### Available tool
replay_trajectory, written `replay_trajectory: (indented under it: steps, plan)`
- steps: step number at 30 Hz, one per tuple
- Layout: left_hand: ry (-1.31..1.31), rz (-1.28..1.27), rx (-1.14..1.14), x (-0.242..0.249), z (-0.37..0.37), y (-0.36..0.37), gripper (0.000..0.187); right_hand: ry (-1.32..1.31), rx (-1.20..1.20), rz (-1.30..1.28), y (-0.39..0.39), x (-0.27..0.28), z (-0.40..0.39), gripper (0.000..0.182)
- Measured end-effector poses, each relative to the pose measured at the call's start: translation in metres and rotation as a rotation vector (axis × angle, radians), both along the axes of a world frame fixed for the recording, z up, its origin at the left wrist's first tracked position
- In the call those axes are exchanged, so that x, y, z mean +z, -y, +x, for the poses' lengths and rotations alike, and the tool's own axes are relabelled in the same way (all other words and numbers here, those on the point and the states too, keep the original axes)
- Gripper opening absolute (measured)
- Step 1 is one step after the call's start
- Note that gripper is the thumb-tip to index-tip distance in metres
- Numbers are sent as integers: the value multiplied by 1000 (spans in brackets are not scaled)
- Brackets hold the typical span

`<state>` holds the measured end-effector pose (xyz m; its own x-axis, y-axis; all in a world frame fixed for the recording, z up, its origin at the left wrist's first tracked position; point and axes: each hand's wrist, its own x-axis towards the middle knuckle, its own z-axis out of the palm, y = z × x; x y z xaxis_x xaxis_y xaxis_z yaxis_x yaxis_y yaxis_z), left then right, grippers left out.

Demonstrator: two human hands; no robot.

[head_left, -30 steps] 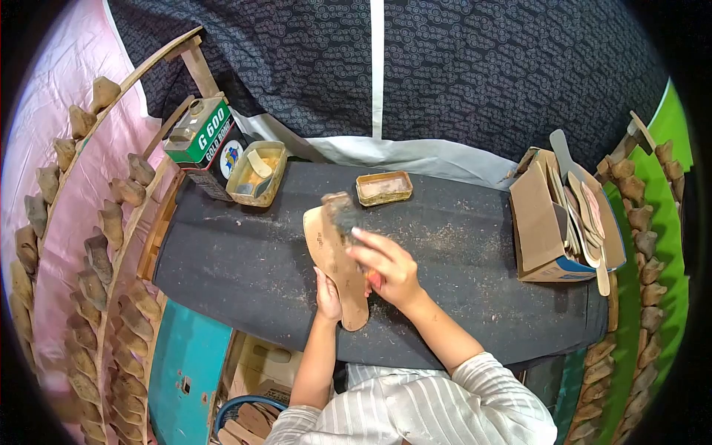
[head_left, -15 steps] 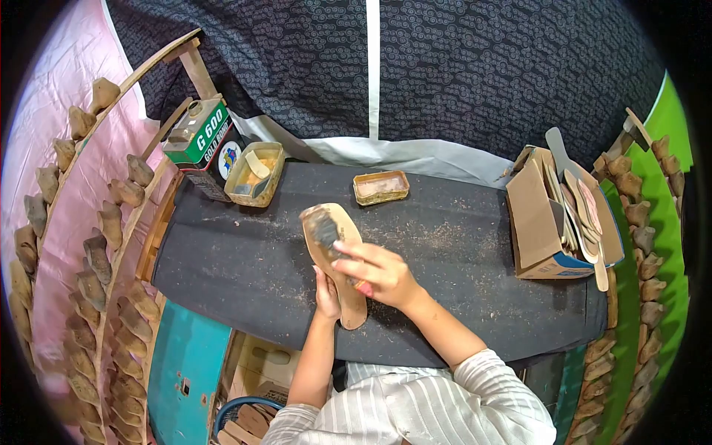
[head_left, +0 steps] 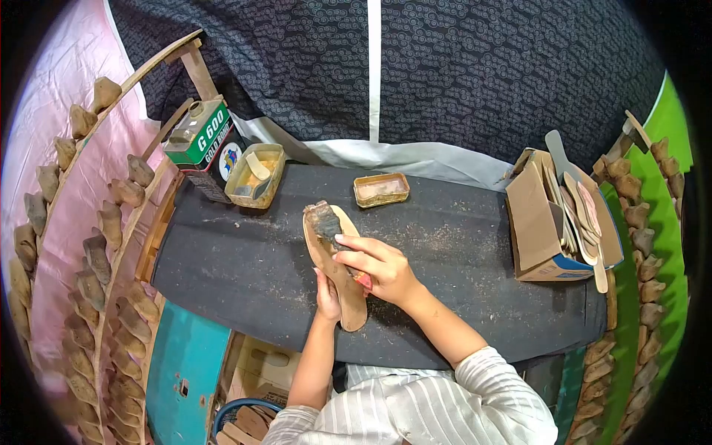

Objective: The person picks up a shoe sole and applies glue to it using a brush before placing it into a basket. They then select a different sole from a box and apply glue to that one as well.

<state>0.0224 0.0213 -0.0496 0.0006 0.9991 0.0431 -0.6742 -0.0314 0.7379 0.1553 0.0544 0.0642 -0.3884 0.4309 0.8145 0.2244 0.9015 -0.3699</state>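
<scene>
My left hand (head_left: 326,298) grips a tan, shoe-shaped insole (head_left: 354,311) from its left edge, keeping it tilted over the table. In my right hand (head_left: 386,273) is a flat brush with a dark, crusted head (head_left: 324,222) and a red handle end that shows below my fingers. The brush head lies over the wide toe part of the insole and hides some of it. My right fingers are closed on the brush, and the left ones curl behind the insole.
A shallow box (head_left: 381,190) and a tub with a spatula (head_left: 254,176) stand at the back, beside a G 600 can (head_left: 200,152). At right, a cardboard box (head_left: 538,222) holds several insoles. Racks of shoe lasts (head_left: 93,259) flank the dark table (head_left: 460,245).
The brush has shifted slightly over the toe part of the insole and shows sharper now. My left hand and the insole have hardly moved.
</scene>
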Motion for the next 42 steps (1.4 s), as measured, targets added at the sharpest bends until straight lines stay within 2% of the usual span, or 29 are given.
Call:
replay_trajectory:
  steps: [1,2,4,6,8,12,17,20,24,26,32,34,35,37,38,39,40,42]
  plan:
    - [59,136,-104,-8,-5,-2,65,-6,19,-13,-2,0,1,35]
    - [58,137,-99,-1,-3,-2,65,-7,24,-12,-4,0,3,35]
    - [-39,-22,64,23,7,1,77,-87,70,-20,-6,1,10,35]
    - [-66,-71,51,23,7,2,79,-130,58,-3,-10,6,9,35]
    - [-16,55,-103,17,4,0,81,-95,8,27,-14,6,7,34]
    - [-81,7,-103,20,4,4,82,-48,-29,44,-14,1,14,37]
    - [-39,89,-169,8,1,-1,81,-201,-22,123,-13,8,17,30]
    - [-17,74,-130,12,3,1,81,-96,6,138,-15,1,17,34]
    - [16,50,-60,14,1,-2,78,-18,71,31,-12,-4,21,28]
    - [-4,17,-49,9,-3,-3,78,-28,195,-63,-14,-6,25,29]
    - [55,49,-99,11,2,-1,77,-39,59,-44,-10,3,16,30]
    - [269,33,-66,15,1,-2,74,28,53,-19,-9,-3,14,30]
    - [269,34,-62,20,3,-2,74,36,72,-45,-5,-2,15,31]
    - [213,-120,208,31,8,-2,70,67,168,-91,-1,-6,22,31]
    - [213,-121,212,25,5,-3,70,99,257,-135,0,-7,24,32]
    - [135,-2,134,16,-1,-6,69,119,298,-161,3,-6,25,34]
    - [56,118,54,7,-4,-7,67,120,299,-161,5,-3,25,34]
    - [73,119,33,3,-5,-8,68,94,258,-155,8,0,23,35]
